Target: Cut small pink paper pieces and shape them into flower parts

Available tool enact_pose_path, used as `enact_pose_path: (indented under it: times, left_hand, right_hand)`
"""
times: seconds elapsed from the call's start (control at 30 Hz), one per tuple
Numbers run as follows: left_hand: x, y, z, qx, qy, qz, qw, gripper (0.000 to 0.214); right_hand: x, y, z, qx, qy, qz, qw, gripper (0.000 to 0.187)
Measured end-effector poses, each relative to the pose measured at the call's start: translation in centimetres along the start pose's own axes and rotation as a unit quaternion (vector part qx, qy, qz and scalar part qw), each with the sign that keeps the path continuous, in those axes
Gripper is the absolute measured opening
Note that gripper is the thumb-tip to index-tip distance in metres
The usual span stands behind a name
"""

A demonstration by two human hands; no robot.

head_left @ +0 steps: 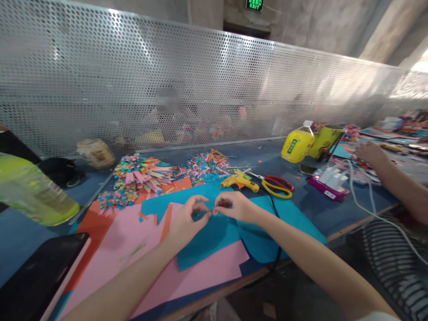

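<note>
My left hand (187, 220) and my right hand (234, 206) meet above a teal paper sheet (214, 236). Both pinch with thumb and forefinger; their fingertips almost touch. Whatever is between the fingertips is too small to name. Pink paper (133, 240) and orange paper (93, 223) lie under and left of the teal sheet. Just beyond my hands sit a yellow glue gun (239, 181) and red-and-yellow scissors (277, 185).
Piles of folded coloured paper pieces (140, 174) and scraps (205, 162) lie further back. A green bottle (33, 191) and a black phone (36, 276) are at left. A yellow bottle (297, 145), a power strip (329, 183) with a white cable, and another person's arm (391, 171) are at right. A perforated metal screen (200, 80) backs the table.
</note>
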State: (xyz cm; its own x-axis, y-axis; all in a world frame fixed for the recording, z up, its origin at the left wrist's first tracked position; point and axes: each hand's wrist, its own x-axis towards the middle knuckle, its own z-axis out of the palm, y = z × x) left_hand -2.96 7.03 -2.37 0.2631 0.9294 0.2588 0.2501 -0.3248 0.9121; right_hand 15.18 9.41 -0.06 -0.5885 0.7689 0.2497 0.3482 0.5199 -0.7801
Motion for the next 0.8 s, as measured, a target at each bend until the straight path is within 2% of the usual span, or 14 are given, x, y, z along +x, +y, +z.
enact_pose_path:
  times: [0.33, 0.6, 0.77, 0.8]
  left_hand:
    - [0.2, 0.2, 0.0, -0.022, 0.027, -0.006, 0.999, 0.025]
    - [0.6, -0.5, -0.8, -0.059, 0.098, -0.041, 0.993, 0.031]
    - [0.6, -0.4, -0.6, -0.071, 0.088, -0.053, 0.992, 0.030]
    - [0.6, -0.2, -0.6, -0.069, 0.088, -0.055, 0.992, 0.030]
  right_hand:
    - [0.1, 1.0, -0.2, 0.009, -0.002, 0.012, 1.000, 0.009]
    - [-0.9, 1.2, -2.1, -0.169, 0.009, -0.050, 0.984, 0.016]
    - [-3.1, 0.1, -2.2, -0.238, -0.077, -0.070, 0.966, 0.024]
    - [-3.4, 0.0, -1.9, -0.257, -0.075, -0.071, 0.961, 0.026]
